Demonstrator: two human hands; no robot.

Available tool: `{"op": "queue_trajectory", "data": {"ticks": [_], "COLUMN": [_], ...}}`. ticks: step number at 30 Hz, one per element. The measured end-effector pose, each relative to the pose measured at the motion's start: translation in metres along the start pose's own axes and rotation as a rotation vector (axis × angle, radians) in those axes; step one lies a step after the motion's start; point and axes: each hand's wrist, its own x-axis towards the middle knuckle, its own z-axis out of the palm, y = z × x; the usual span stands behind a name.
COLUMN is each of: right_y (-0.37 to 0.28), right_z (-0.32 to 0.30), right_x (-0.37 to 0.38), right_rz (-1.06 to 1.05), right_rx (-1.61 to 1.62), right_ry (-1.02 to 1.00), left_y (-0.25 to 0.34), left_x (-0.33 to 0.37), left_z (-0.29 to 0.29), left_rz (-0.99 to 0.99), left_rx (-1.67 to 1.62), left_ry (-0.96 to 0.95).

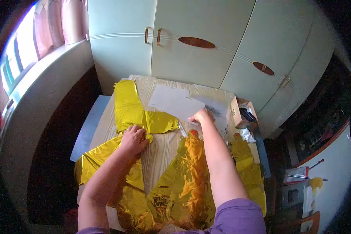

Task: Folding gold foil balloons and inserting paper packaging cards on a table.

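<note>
Resting the left hand (134,140), loosely curled, on a flat, L-shaped yellow foil sheet (127,103), left of centre; cannot tell whether pinching. Reaching the right hand (202,116), fingers narrowed, to a small white strip (194,123) at centre; cannot tell whether held. Seemingly spread out; left unsmoothed, lower centre: crinkled orange-gold foil (194,167).

L-shaped foil piece (128,105): shiny yellow-gold, pretty much flat, foot pointing right
small white strip (194,123): kinda slim, partly covered, just right of the foil's foot
</note>
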Motion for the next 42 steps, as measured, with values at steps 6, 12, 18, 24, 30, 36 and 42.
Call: {"op": "queue_trajectory", "data": {"ticks": [6,12,18,24,30,36,42], "right_y": [-0.043,-0.055,-0.083,-0.082,-0.069,-0.034,-0.023], "right_z": [-0.034,-0.013,-0.025,-0.007,-0.018,-0.025,-0.007], "right_x": [-0.004,-0.011,-0.007,0.014,-0.007,0.04,0.045], "right_rz": [-0.001,-0.778,-0.798,-0.953,-0.711,-0.494,-0.611], "right_rx": [0.075,-0.222,-0.46,-0.574,-0.177,-0.104,-0.163], "right_ry": [0.034,0.301,-0.102,0.176,0.29,0.116,0.128], "left_y": [-0.016,-0.013,-0.018,-0.015,-0.024,-0.005,-0.02], "left_x": [0.027,0.033,0.028,0.033,0.045,0.158,0.244], "left_z": [-0.008,-0.011,-0.013,-0.012,-0.02,-0.006,0.061], "left_rz": [0.064,0.095,0.081,0.106,-0.015,-0.324,-0.434], "left_rx": [0.033,0.0,0.015,-0.003,-0.029,-0.602,-0.088], "left_ry": [0.118,0.096,0.068,0.076,0.067,0.028,0.01]}}
